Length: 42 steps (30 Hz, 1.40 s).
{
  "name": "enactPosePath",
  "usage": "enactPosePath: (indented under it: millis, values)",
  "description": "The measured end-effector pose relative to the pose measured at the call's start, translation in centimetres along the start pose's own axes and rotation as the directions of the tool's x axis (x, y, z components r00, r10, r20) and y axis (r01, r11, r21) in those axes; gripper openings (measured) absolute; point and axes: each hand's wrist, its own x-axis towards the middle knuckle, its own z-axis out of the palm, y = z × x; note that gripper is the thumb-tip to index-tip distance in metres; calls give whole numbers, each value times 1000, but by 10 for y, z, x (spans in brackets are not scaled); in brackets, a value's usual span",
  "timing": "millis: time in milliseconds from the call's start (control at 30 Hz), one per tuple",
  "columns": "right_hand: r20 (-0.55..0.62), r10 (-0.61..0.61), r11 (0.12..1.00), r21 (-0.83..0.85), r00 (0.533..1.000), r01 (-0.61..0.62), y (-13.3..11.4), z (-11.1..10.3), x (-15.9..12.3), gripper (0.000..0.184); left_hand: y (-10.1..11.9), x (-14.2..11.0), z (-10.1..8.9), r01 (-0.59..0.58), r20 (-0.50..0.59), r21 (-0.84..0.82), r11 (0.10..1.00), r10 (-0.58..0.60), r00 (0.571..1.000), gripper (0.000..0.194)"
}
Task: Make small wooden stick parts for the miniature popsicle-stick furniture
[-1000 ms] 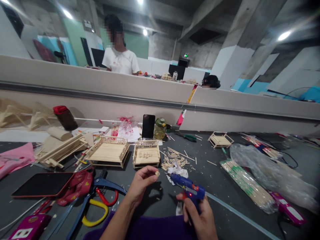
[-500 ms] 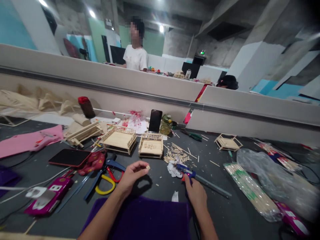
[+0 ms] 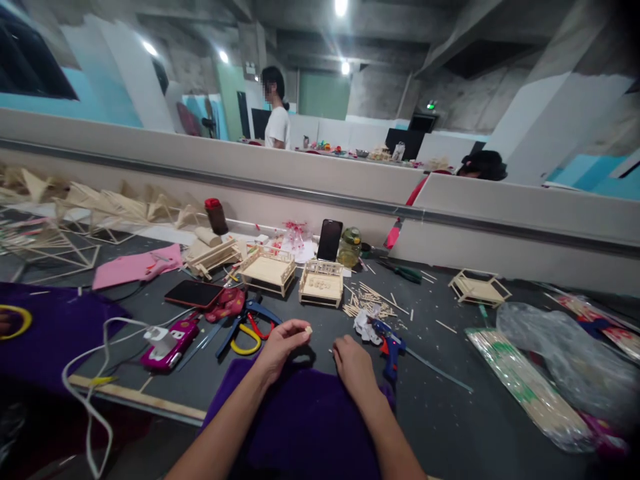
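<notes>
My left hand (image 3: 284,347) pinches a small pale wooden piece (image 3: 309,330) between thumb and fingertips, just above the dark table. To its right, my right hand (image 3: 353,363) reaches down to the tabletop with its fingers bent together; a tiny pale bit shows at the fingertips, and what they grip is mostly hidden. A blue glue gun (image 3: 393,343) lies beside that hand, its nozzle near crumpled white paper (image 3: 367,328). Behind the hands stands a small stick-built model (image 3: 321,288) with little pieces on it, next to a larger stick model (image 3: 269,270).
Loose sticks (image 3: 370,303) lie behind the glue gun. Pliers (image 3: 247,320), scissors with yellow handles (image 3: 246,340) and a purple power strip (image 3: 170,345) are at left. Bagged sticks (image 3: 530,390) and another stick model (image 3: 479,288) sit at right. A phone (image 3: 330,240) stands upright behind.
My right hand has let go of the glue gun, which now lies on the table, and moved left to the tabletop near my left hand. The left hand still holds its piece. The view has swung left.
</notes>
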Motion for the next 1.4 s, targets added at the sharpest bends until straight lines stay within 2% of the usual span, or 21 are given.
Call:
enactPosePath:
  millis: [100, 233, 300, 333, 400, 467, 500, 567, 767, 1000, 1400]
  values:
    - [-4, -5, 1000, 19, 1000, 6, -5, 14, 5, 16, 1, -5, -7, -14, -6, -11, 1000, 14, 1000, 32]
    - [-47, -34, 995, 91, 998, 38, -2, 19, 2, 19, -4, -8, -11, -32, -23, -81, 996, 31, 999, 32]
    - [-103, -43, 980, 188, 994, 61, -2, 19, 5, 22, -8, -7, -11, -55, -32, -108, 993, 51, 998, 33]
    - [-152, -19, 955, 289, 988, 63, -4, 19, 7, 23, -11, -6, -10, -67, -37, -122, 990, 63, 997, 32]
    - [-252, 93, 832, 551, 963, 64, -10, 19, 15, 27, -16, -3, -9, -88, -40, -146, 985, 83, 996, 32]
    - [-301, 222, 656, 750, 927, 86, -20, 20, 21, 32, -20, 1, -9, -103, -38, -172, 980, 98, 994, 33]
    - [-309, 253, 606, 790, 917, 99, -26, 21, 24, 33, -21, 4, -9, -106, -36, -186, 977, 101, 994, 33]
    - [-352, 269, 564, 812, 896, 149, -36, 23, 26, 31, -23, 8, -10, -111, -26, -198, 974, 109, 994, 32]
    - [-484, 180, 640, 719, 856, 272, -45, 31, 16, 21, -22, 4, -13, -80, 14, -153, 985, 83, 996, 27]
    - [-491, 86, 673, 671, 867, 313, -46, 27, 12, 15, -21, -1, -12, -98, 19, -119, 988, 101, 995, 22]
    - [-558, -29, 708, 574, 829, 411, -49, 22, 10, 12, -15, -5, -9, -128, 15, -52, 990, 129, 992, 20]
